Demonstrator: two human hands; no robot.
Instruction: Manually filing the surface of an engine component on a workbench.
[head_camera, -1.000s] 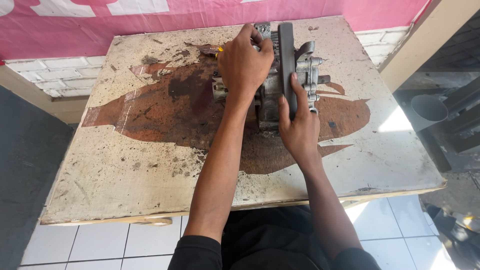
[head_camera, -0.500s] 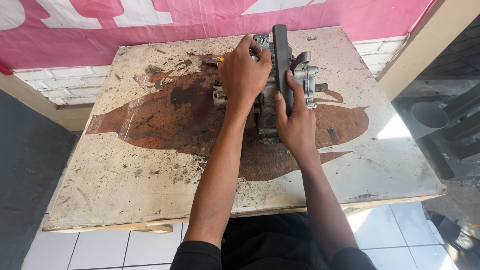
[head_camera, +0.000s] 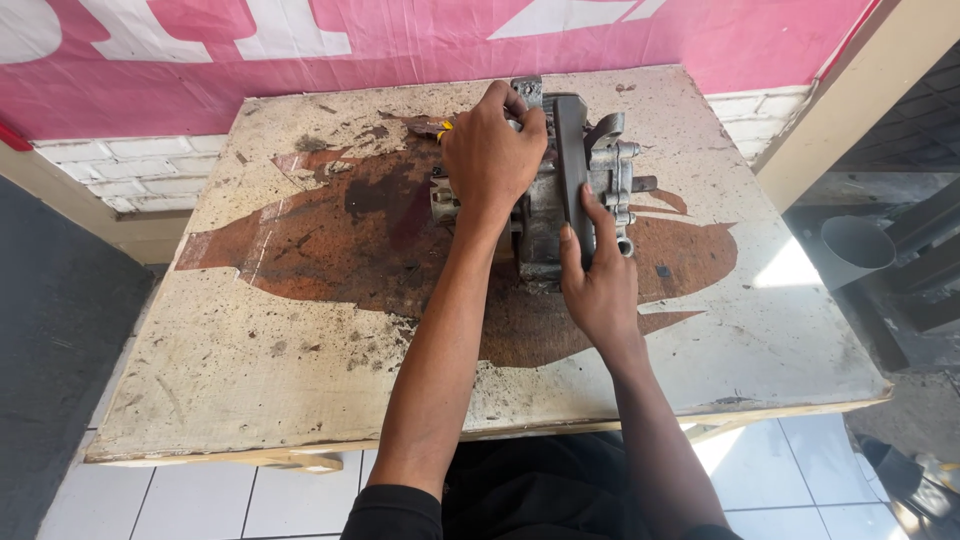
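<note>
Tiles (head_camera: 190, 505) lay nearest us, then the worn, stained table (head_camera: 300, 380). Our right hand (head_camera: 598, 285) sat at 1 o'clock from the table's centre, fingers pressed against the grey metal engine part (head_camera: 590, 170). Our left hand (head_camera: 492, 155), at 12 o'clock, curled over that part's top, clasping it. Beyond hung a pink banner (head_camera: 350, 60).
</note>
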